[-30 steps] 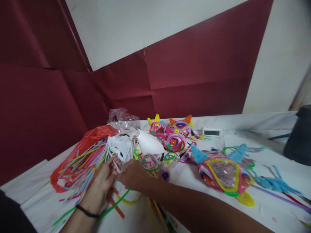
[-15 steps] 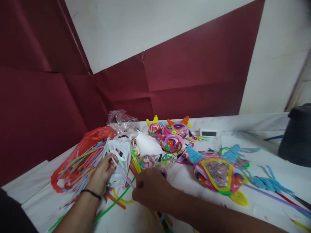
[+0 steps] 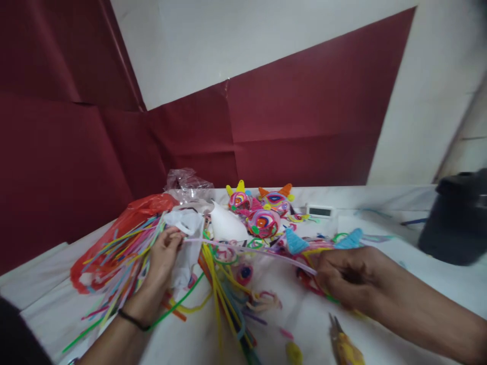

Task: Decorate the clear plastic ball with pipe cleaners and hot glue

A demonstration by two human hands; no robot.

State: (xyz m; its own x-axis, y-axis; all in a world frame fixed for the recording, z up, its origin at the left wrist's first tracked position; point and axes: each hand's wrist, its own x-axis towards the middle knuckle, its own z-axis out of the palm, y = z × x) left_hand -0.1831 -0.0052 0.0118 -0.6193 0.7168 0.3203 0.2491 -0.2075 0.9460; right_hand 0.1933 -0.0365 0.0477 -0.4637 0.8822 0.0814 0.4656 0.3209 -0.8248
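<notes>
Right hand pulled away rightward, stretching a pale pipe cleaner taut, both hands' fingers pinching its ends, left hand beside white bag, messy counter

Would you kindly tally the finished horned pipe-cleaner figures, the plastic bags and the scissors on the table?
Small horned figures at the back: 3
Large blue-horned figure: 1
Plastic bags, red, white, clear: 3
Yellow-handled scissors: 1
Total: 8

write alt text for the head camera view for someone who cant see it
Two hands stretch a pale pink pipe cleaner between them above a white table: the left hand pinches one end beside a red bag of pipe cleaners, the right hand the other. Colourful pipe-cleaner figures sit behind, against a maroon backdrop.
</notes>
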